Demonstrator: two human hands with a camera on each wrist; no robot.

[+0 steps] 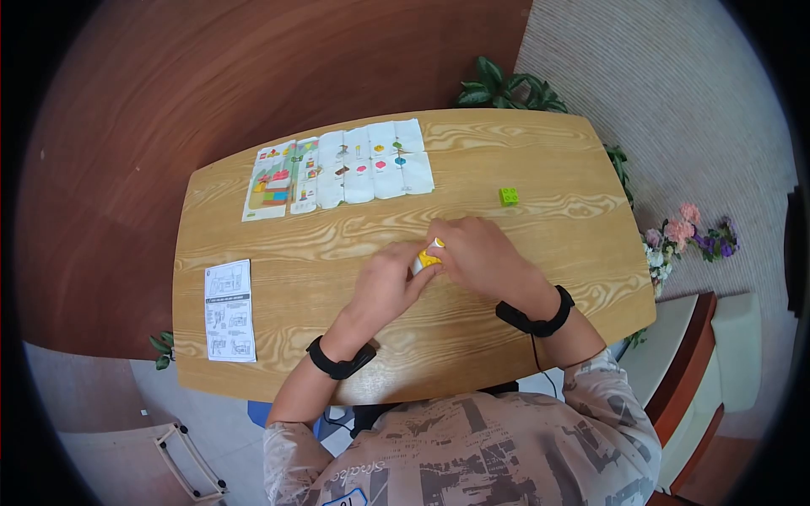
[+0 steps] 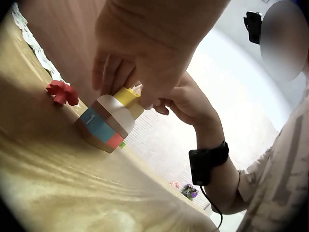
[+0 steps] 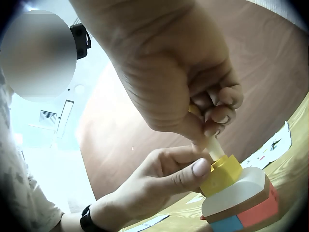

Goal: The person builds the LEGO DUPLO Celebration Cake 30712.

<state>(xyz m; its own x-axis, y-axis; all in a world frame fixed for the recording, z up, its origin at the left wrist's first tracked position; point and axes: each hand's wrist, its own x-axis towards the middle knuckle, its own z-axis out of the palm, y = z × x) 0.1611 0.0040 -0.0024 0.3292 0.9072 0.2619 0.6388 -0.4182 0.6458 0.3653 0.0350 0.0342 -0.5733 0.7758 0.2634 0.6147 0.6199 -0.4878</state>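
A stack of toy building bricks [image 2: 102,123] stands on the table below both hands, with blue, red and brown parts under a white rounded layer [image 3: 236,192]. On top sits a yellow brick [image 3: 223,176], which my left hand [image 1: 384,282] grips between thumb and fingers. From above, my right hand [image 1: 485,253] pinches a whitish candle-like piece [image 3: 215,149], its lower end right at the yellow brick. A number 1 shows on the blue side. Fingers hide the upper part of the candle-like piece.
A green brick [image 1: 508,196] lies beyond my right hand. A red flower-shaped piece [image 2: 62,92] rests near the stack. An unfolded picture sheet [image 1: 363,164] spreads at the back left, and a black-and-white instruction sheet [image 1: 229,310] lies at the left side of the wooden table [image 1: 548,152].
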